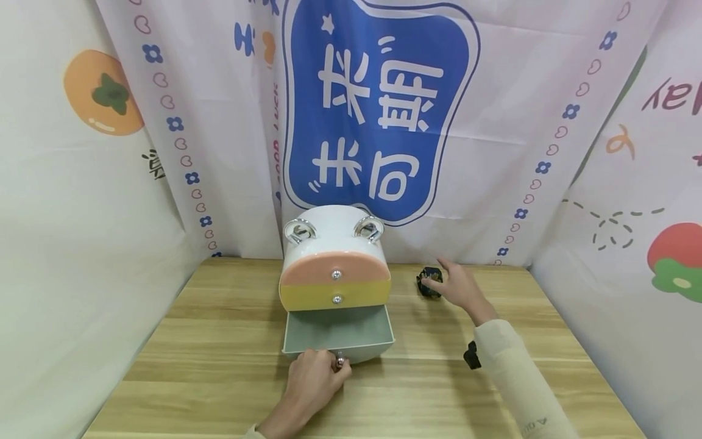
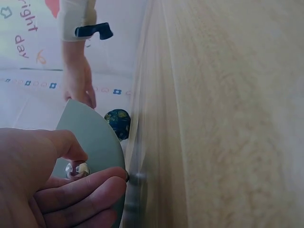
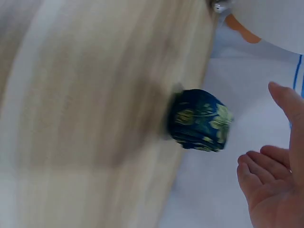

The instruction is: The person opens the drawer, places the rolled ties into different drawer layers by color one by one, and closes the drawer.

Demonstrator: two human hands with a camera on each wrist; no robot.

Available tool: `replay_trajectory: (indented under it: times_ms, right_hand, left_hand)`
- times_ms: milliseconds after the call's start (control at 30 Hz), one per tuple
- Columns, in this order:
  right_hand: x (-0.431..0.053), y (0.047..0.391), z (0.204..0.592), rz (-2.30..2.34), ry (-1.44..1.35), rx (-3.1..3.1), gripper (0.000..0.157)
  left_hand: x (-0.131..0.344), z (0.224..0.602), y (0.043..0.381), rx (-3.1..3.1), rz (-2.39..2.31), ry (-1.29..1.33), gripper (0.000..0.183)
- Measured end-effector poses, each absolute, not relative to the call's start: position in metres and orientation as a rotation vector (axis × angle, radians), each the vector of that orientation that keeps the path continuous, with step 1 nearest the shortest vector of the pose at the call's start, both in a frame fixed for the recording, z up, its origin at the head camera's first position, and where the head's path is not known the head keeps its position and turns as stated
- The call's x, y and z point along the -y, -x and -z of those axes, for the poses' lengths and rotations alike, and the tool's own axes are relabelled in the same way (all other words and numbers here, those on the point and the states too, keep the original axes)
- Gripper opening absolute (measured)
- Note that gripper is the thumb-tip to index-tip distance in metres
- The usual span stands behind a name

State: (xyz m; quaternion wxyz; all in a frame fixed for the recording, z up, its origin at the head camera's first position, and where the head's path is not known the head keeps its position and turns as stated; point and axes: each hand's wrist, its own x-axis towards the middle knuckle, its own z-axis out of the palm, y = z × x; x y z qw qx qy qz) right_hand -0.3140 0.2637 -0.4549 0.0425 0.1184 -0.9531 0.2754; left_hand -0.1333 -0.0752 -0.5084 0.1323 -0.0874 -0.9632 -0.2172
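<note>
A small white cabinet stands on the table, with its lowest drawer, pale green, pulled out; no contents show inside it. My left hand pinches the drawer's round metal knob between thumb and fingers. Right of the cabinet lies a small dark blue bundle of cloth with yellowish flower print; its exact kind is unclear. Over and beside this bundle reaches my right hand, thumb spread from the fingers. The right wrist view shows a gap between that hand and the cloth.
Above the green drawer sit a yellow drawer and an orange drawer, both closed. Two metal rings flank the cabinet top. Behind the wooden table hangs a printed curtain.
</note>
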Motion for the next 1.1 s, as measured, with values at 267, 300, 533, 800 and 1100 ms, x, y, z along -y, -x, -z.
replay_trajectory:
  times_ms: [267, 300, 533, 800, 1100]
  right_hand:
    - [-0.26, 0.318, 0.491, -1.045, -0.054, 2.89, 0.089]
    - [-0.26, 0.318, 0.494, -1.074, -0.024, 2.884, 0.087]
    - [-0.254, 0.319, 0.511, -1.176, 0.065, 2.84, 0.08]
    - [-0.25, 0.319, 0.513, -1.172, 0.117, 2.844, 0.076]
    - [-0.248, 0.318, 0.514, -1.162, 0.15, 2.818, 0.063]
  left_hand:
    - [0.077, 0.507, 0.134, 2.786, 0.616, 0.267, 0.058]
    - [0.077, 0.507, 0.134, 2.789, 0.619, 0.266, 0.058]
    - [0.077, 0.508, 0.134, 2.787, 0.637, 0.275, 0.056]
    - [0.079, 0.508, 0.134, 2.805, 0.647, 0.27, 0.056]
    - [0.079, 0.508, 0.133, 2.793, 0.653, 0.279, 0.058]
